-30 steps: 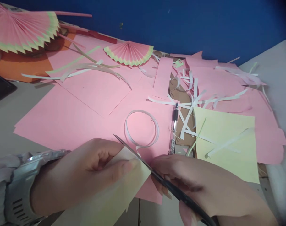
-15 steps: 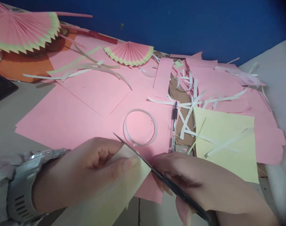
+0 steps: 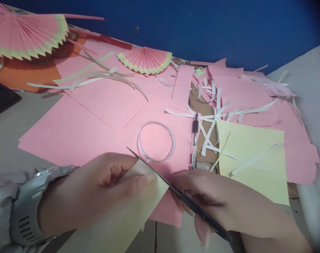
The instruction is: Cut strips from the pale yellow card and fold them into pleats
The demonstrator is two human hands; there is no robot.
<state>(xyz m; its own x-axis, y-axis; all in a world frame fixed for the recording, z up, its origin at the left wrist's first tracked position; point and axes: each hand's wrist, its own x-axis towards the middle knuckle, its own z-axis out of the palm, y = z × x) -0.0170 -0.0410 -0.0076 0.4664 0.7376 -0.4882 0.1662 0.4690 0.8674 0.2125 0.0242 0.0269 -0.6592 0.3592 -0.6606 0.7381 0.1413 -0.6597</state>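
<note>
My left hand (image 3: 107, 186), with a watch at the wrist, pinches a pale yellow paper (image 3: 123, 225) near its upper corner, thumb on top. In my right hand (image 3: 199, 196) are black-handled scissors (image 3: 191, 205), their blades lying along the paper's upper right edge and pointing up and left. The blades look closed or nearly so. Just beyond the tips, a curled white paper strip (image 3: 139, 140) forms a ring on a large pink sheet (image 3: 83, 140).
Two pleated pink fans (image 3: 146, 58) with yellow-green edges lie at the back and far left. A pen (image 3: 195, 130), white strips (image 3: 209, 137), a yellow sheet (image 3: 252, 140) and pink papers spread to the right. A blue surface (image 3: 176, 24) rises behind.
The scissor handles in my right hand have moved slightly up and left, drawing closer together. My left hand still grips the paper in nearly the same place.
</note>
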